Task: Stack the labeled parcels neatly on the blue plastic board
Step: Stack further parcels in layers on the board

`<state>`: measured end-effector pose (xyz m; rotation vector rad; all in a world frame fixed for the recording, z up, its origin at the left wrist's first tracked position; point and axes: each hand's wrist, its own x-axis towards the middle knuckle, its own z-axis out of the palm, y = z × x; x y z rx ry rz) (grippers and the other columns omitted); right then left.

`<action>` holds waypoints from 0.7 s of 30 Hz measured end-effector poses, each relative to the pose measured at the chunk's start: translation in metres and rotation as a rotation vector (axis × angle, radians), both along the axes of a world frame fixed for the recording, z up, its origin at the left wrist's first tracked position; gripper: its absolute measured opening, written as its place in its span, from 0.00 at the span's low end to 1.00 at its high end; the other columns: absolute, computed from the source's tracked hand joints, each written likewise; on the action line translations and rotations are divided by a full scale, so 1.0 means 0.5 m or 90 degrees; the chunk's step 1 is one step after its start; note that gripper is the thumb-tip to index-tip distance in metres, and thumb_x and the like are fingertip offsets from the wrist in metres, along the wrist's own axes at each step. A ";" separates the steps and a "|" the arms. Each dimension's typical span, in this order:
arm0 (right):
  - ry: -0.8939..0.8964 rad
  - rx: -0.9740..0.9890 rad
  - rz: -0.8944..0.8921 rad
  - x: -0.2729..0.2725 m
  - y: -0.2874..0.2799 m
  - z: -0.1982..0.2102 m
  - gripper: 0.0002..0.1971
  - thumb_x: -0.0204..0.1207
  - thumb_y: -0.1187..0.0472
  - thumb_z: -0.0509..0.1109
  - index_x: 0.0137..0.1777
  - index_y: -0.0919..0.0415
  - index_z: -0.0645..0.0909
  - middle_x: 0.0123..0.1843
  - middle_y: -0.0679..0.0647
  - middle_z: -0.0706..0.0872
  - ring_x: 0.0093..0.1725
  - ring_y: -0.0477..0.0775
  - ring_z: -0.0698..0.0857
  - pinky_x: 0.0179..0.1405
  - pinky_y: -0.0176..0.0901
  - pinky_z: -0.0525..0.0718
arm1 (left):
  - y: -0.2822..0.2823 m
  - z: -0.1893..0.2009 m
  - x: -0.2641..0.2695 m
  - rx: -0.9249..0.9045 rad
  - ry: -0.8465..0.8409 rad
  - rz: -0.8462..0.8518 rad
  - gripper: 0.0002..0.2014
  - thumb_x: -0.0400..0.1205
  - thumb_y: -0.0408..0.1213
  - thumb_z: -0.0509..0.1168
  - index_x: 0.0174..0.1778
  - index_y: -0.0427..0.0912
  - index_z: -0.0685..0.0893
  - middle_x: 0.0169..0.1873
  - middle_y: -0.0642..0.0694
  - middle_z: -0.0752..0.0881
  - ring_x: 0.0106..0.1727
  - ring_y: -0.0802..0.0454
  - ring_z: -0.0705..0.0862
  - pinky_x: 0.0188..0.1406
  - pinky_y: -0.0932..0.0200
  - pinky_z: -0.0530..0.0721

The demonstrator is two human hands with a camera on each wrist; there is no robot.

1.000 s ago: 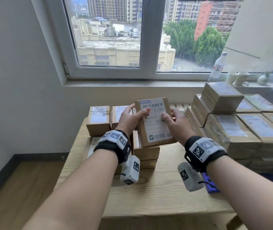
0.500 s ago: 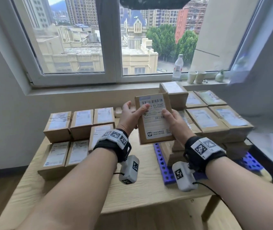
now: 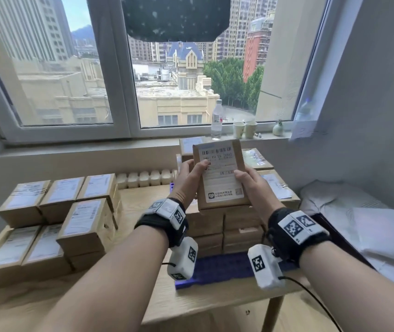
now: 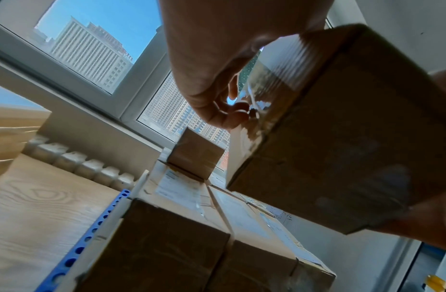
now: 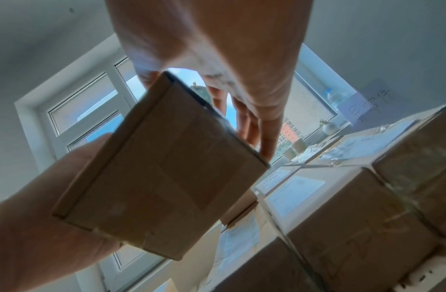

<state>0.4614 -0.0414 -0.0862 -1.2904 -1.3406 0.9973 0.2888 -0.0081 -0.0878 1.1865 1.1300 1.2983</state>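
Since a second ago the parcel (image 3: 220, 173) has travelled right from the desk's (image 3: 141, 207) loose boxes, now above the stack (image 3: 224, 226) on the blue plastic board (image 3: 224, 268). Left hand (image 3: 188, 179) and right hand (image 3: 253, 185) both clamp its sides; carry step, next lower it squarely onto the top layer, edges flush

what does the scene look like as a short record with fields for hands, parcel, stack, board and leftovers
left hand: holds the parcel's left edge
right hand: holds its right edge
held item: brown cardboard parcel with white label, label up, in the air above the stack
stack: brown cardboard parcels in layers on the board
board: blue perforated plastic board on the wooden table
leftovers: labeled parcels on the table's left
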 end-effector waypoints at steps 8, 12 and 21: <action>0.077 -0.005 -0.012 0.086 0.075 0.018 0.30 0.71 0.45 0.69 0.72 0.58 0.77 0.61 0.57 0.89 0.57 0.56 0.90 0.60 0.57 0.87 | 0.097 0.015 0.085 -0.008 0.108 0.002 0.47 0.61 0.70 0.64 0.70 0.38 0.77 0.59 0.39 0.86 0.53 0.43 0.89 0.32 0.52 0.86; 0.086 -0.004 -0.036 0.112 0.155 0.032 0.18 0.83 0.57 0.66 0.71 0.61 0.78 0.60 0.60 0.88 0.57 0.59 0.89 0.57 0.55 0.88 | 0.147 0.059 0.108 0.026 0.149 -0.023 0.30 0.72 0.61 0.60 0.58 0.38 0.79 0.45 0.44 0.86 0.41 0.47 0.86 0.31 0.55 0.87; 0.051 -0.006 -0.034 0.132 0.350 0.078 0.17 0.84 0.58 0.62 0.69 0.63 0.77 0.55 0.61 0.88 0.48 0.56 0.88 0.41 0.44 0.85 | 0.357 0.095 0.120 0.048 0.200 -0.026 0.27 0.76 0.55 0.59 0.60 0.36 0.83 0.45 0.45 0.86 0.38 0.44 0.86 0.37 0.49 0.87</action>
